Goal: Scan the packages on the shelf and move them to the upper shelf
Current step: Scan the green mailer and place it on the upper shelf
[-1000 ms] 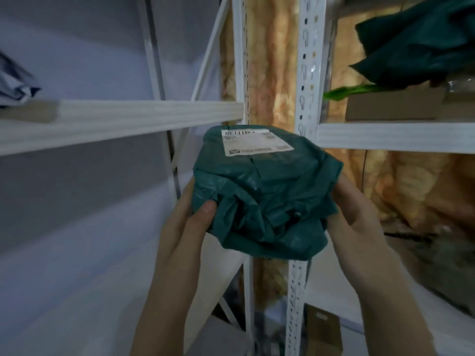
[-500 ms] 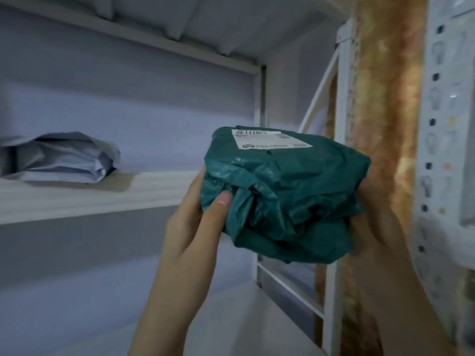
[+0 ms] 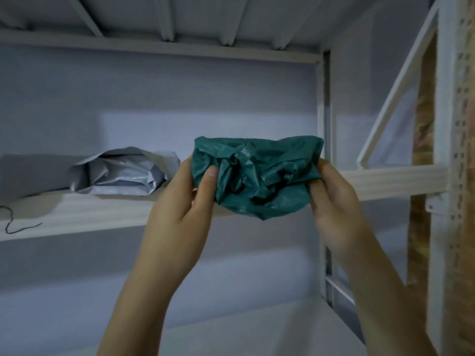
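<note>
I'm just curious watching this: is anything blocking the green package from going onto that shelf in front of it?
Nothing visible does. The green package, held by the left hand and right hand, is at the front edge of the upper shelf. The grey package lies further left, and the board behind the green one looks bare.

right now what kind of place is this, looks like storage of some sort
Probably a parcel stockroom or small warehouse. White metal racking with a punched upright carries a pale board shelf, a grey mailer bag lies on it, and both hands hold a green poly mailer at shelf level.
</note>
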